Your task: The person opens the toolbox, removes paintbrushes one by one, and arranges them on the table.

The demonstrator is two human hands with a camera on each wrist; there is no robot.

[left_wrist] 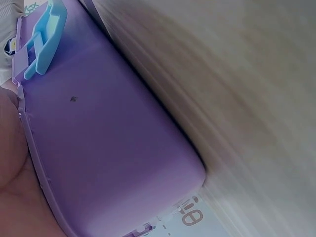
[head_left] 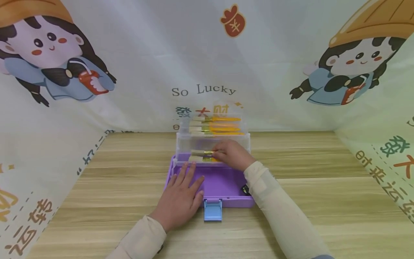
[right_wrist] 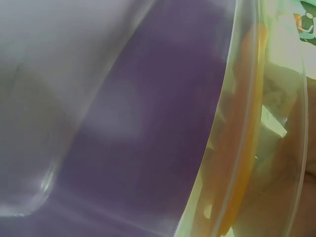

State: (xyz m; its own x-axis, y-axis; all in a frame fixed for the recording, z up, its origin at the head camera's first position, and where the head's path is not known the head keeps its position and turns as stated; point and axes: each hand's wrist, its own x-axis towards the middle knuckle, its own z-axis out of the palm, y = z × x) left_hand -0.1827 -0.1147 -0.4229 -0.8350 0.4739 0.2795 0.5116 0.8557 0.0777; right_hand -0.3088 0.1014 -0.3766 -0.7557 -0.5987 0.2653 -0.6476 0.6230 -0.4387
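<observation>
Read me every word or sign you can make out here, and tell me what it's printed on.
"So Lucky": on the cloth backdrop, above the clear box.
Chinese characters on the backdrop, behind the box and along both side panels: too partial or distorted to read.
Purple case: no lettering visible.

Purple box (head_left: pixel 223 185), blue latch (head_left: pixel 213 209)

Soft, even light is filling the head view, leaving only faint shadows under the hands, while the backdrop is bowing outward at the edges from wide-angle distortion. Motion blur is smearing the tabletop (left_wrist: pixel 256 98) in the left wrist view. The right wrist view is sitting too close, out of focus, with pale glare washing over the clear plastic tray (right_wrist: pixel 247 98).
</observation>
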